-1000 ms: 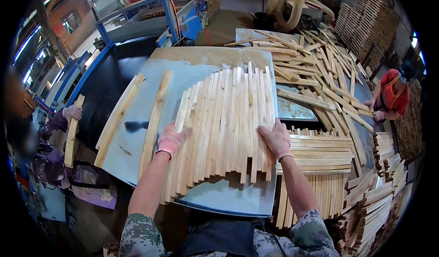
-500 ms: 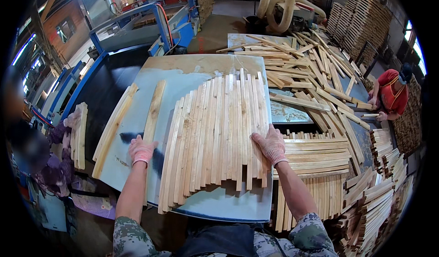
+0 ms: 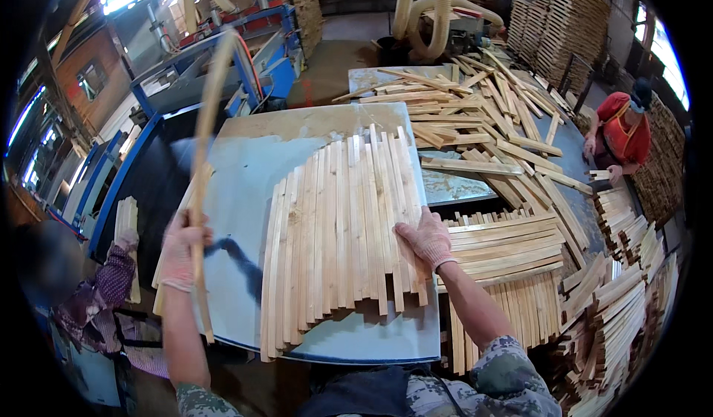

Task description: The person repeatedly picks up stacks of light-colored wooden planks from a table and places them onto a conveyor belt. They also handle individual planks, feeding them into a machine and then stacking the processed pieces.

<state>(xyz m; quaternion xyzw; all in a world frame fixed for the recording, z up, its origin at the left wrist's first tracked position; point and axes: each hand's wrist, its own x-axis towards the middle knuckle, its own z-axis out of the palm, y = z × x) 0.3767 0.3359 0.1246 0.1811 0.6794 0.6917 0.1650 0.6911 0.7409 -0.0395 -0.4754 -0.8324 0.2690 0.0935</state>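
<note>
My left hand [image 3: 183, 246], in a pale glove, is closed round a long wooden strip [image 3: 211, 98] and holds it nearly upright over the left side of the blue table [image 3: 238, 164]. A row of wooden strips [image 3: 334, 231] lies side by side on the table, their ends uneven. My right hand [image 3: 427, 237], gloved too, lies on the right edge of that row with its fingers stretched along the outer strips. Behind the raised strip, more strips [image 3: 168, 242] lie at the table's left edge, partly hidden by my left hand.
Loose strips [image 3: 483, 131] are heaped on a surface at the right, beside stacked strips [image 3: 505, 246]. A co-worker in red [image 3: 627, 135] stands beyond them. At the left, another person's gloved hand [image 3: 128, 240] holds strips near a blue-framed machine [image 3: 252, 68].
My left hand has lifted a strip off the table and moved left with it, tilting it upright. My right hand stays on the row's right edge. The view has shifted slightly.
</note>
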